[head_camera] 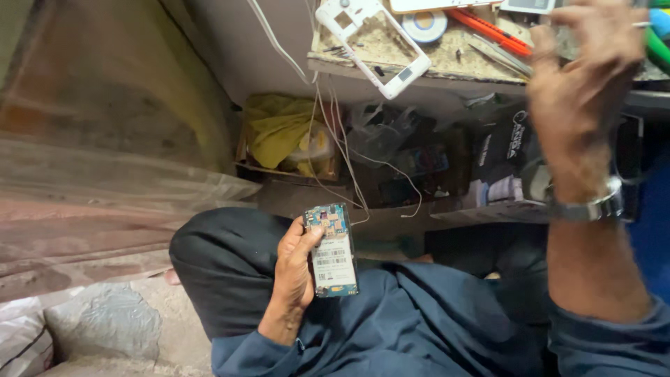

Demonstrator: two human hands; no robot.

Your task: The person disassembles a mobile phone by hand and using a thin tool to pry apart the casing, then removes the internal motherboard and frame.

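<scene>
My left hand (294, 269) rests over my knee and grips a phone circuit board (333, 251) by its left edge; the board is blue-green with a white label sticker. My right hand (583, 84) is raised to the workbench (419, 66) edge at the upper right, fingers bent over the bench top among tools. A metal watch sits on that wrist. What the right fingers touch is blurred, and I cannot tell whether they hold anything. A white phone frame (373, 43) lies on the bench to the left of that hand.
On the bench lie an orange-handled tool (488, 29), tweezers (499, 54) and a tape roll (424, 24). White wires (335, 139) hang from the bench. Under it sit a box with yellow cloth (279, 129), plastic bags and cartons. A wall and stone step are at left.
</scene>
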